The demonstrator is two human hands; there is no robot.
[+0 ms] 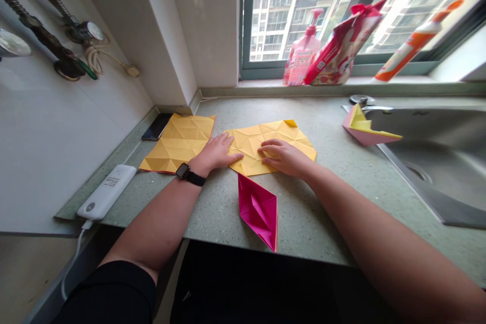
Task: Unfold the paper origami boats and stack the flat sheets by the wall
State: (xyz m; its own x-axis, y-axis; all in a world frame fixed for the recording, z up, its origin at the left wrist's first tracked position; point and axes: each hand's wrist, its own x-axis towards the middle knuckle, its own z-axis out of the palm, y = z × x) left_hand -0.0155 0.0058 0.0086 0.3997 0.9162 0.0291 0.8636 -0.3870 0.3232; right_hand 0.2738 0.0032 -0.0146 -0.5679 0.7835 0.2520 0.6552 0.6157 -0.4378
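Left hand (pixel 216 153) is lying flat with the fingers together, palm down on the left edge of a creased yellow sheet (pixel 266 136). The right hand (pixel 284 156) has its knuckles bent and its fingertips pressing on the middle of the same sheet, not wrapped around anything. Count: two yellow sheets, the one under the hands and a second sheet (pixel 178 143) just to its left, both flat on the counter (pixel 322 202). There are also two folded paper boats, a pink boat (pixel 258 210) right in front of the hands and a pink-and-yellow boat (pixel 364 129) by the sink (pixel 436 162). The sheet being worked sits mid-counter with its long axis running left to right, slightly skewed. The pink boat's long axis runs from the sheet's near edge toward the person. One watch (pixel 189 174) is on the left wrist, and there's one phone (pixel 156 126) and one power bank (pixel 107 192). On the sill are a pump bottle (pixel 301 55), a red pouch (pixel 341 48) and an orange bottle (pixel 413 43). Their labels are too small to read.
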